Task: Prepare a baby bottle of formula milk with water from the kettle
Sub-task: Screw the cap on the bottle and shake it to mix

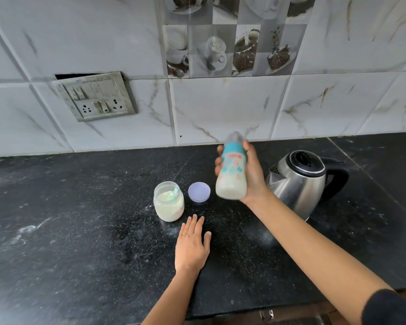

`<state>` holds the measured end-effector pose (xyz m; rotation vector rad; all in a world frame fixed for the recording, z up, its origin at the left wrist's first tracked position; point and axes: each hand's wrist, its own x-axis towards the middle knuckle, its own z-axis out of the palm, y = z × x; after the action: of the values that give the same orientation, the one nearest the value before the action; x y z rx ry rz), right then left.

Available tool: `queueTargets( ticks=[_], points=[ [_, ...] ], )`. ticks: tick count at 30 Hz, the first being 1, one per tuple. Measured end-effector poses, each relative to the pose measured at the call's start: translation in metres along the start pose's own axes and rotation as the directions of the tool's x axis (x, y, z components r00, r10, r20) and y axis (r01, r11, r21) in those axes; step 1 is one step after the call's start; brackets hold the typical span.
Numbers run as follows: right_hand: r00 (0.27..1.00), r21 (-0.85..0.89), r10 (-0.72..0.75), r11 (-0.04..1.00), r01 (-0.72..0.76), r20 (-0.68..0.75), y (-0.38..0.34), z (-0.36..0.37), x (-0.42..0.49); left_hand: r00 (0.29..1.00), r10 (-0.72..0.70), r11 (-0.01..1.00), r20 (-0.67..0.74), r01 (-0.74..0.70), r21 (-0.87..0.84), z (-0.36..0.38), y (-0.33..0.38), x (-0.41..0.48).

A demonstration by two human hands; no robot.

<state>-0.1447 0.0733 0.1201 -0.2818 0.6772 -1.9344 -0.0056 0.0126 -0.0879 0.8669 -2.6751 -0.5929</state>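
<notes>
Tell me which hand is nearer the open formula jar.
Left. The left hand lies flat on the counter close beside the formula jar; the right hand holds the baby bottle aloft past the lid, near the kettle.

- Baby bottle: one short line of red lettering runs across the upper body, just under the teal collar. It is too blurred to read.
- Same bottle, lower down: teal and pink printed shapes. Whether any are letters or numbers cannot be told.
- Picture tiles on the wall: coffee cups and beans, one cup's foam bearing a round emblem. No wording can be made out.
</notes>
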Motion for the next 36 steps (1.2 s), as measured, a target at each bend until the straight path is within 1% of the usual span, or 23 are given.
queueTargets(
  ticks=[1, 2, 4, 6, 7, 10, 11, 14, 15, 16, 17, 19, 20, 21, 24, 25, 28, 29, 33, 34, 36],
  points=[
    [1.0, 0.046, 0.003, 0.999, -0.002, -0.025, -0.003, 0.001, 0.002, 1.0, -0.003, 1.0, 0.001, 0.003, -0.003, 0.0, 0.0, 0.0],
    [1.0, 0.04, 0.013, 0.999, -0.012, -0.023, -0.001, 0.001, 0.002, 1.0, -0.005, 1.0, -0.001, 0.005, -0.008, 0.0, 0.0, 0.0],
    [0.999, -0.061, 0.039, 0.997, -0.038, 0.019, 0.01, 0.003, -0.006, 1.0, -0.008, 1.0, 0.003, 0.008, -0.004, -0.001, 0.0, 0.0],
    [0.998, -0.165, 0.04, 0.986, -0.032, 0.045, 0.019, 0.006, -0.015, 1.0, -0.009, 1.0, 0.005, 0.009, 0.011, -0.001, 0.0, 0.001],
    [0.998, -0.168, 0.043, 0.985, -0.035, 0.046, 0.017, 0.007, -0.013, 1.0, -0.007, 1.0, 0.004, 0.007, 0.015, -0.001, 0.0, 0.0],
    [1.0, -0.034, 0.018, 0.999, -0.018, 0.01, 0.004, 0.007, -0.001, 1.0, -0.002, 1.0, 0.001, 0.002, 0.01, -0.001, 0.0, 0.0],
    [1.0, -0.039, 0.023, 0.999, -0.022, 0.019, 0.004, 0.006, -0.001, 1.0, -0.002, 1.0, 0.004, 0.001, 0.013, -0.001, 0.0, 0.0],
    [0.989, -0.212, 0.058, 0.977, -0.029, 0.134, 0.018, 0.003, -0.017, 1.0, 0.01, 0.999, 0.017, -0.011, 0.034, 0.0, -0.001, 0.0],
    [0.984, -0.251, 0.055, 0.968, -0.012, 0.167, 0.022, 0.002, -0.02, 1.0, 0.012, 0.999, 0.016, -0.012, 0.033, 0.0, -0.001, 0.0],
    [0.983, -0.251, 0.053, 0.968, -0.008, 0.173, 0.02, 0.001, -0.017, 1.0, 0.011, 0.999, 0.012, -0.011, 0.031, 0.001, -0.002, 0.0],
    [0.988, -0.21, 0.044, 0.978, -0.012, 0.146, 0.016, -0.001, -0.011, 1.0, 0.011, 0.999, 0.009, -0.011, 0.032, 0.001, -0.002, 0.0],
    [0.999, -0.075, 0.016, 0.997, -0.012, 0.051, 0.005, -0.003, 0.0, 1.0, 0.003, 0.999, 0.013, -0.004, 0.04, 0.002, -0.002, 0.001],
    [0.999, -0.025, 0.022, 0.999, -0.022, 0.023, 0.003, -0.005, 0.003, 1.0, 0.001, 0.999, 0.015, -0.002, 0.041, 0.001, -0.002, 0.001],
    [0.999, -0.01, 0.042, 0.999, -0.042, 0.027, 0.005, -0.007, 0.003, 1.0, 0.001, 0.999, 0.018, -0.002, 0.041, 0.0, -0.001, 0.0],
    [0.993, -0.095, 0.103, 0.991, -0.098, 0.054, 0.016, -0.01, -0.008, 1.0, -0.004, 0.999, 0.022, 0.003, 0.042, 0.0, -0.001, 0.0],
    [0.993, -0.092, 0.102, 0.991, -0.096, 0.057, 0.015, -0.011, -0.006, 1.0, -0.004, 0.999, 0.02, 0.003, 0.042, 0.0, -0.001, 0.001],
    [0.996, 0.083, 0.067, 0.994, -0.072, 0.062, 0.0, -0.007, 0.006, 1.0, -0.003, 0.999, 0.023, 0.002, 0.038, 0.0, -0.001, 0.001],
    [0.996, 0.091, 0.068, 0.993, -0.073, 0.055, -0.001, -0.006, 0.008, 1.0, -0.005, 0.999, 0.025, 0.004, 0.04, 0.0, -0.001, 0.001],
    [0.99, -0.089, 0.12, 0.99, -0.113, 0.07, 0.018, -0.004, -0.006, 1.0, 0.0, 0.999, 0.028, -0.001, 0.049, 0.002, -0.001, 0.001],
    [0.99, -0.085, 0.119, 0.99, -0.112, 0.075, 0.019, -0.004, -0.007, 1.0, -0.002, 0.999, 0.021, 0.001, 0.051, 0.002, -0.001, 0.001],
    [0.99, 0.032, 0.097, 0.994, -0.101, 0.099, 0.01, -0.007, 0.002, 1.0, -0.006, 0.999, 0.019, 0.005, 0.047, 0.002, -0.001, 0.002]
  ],
)
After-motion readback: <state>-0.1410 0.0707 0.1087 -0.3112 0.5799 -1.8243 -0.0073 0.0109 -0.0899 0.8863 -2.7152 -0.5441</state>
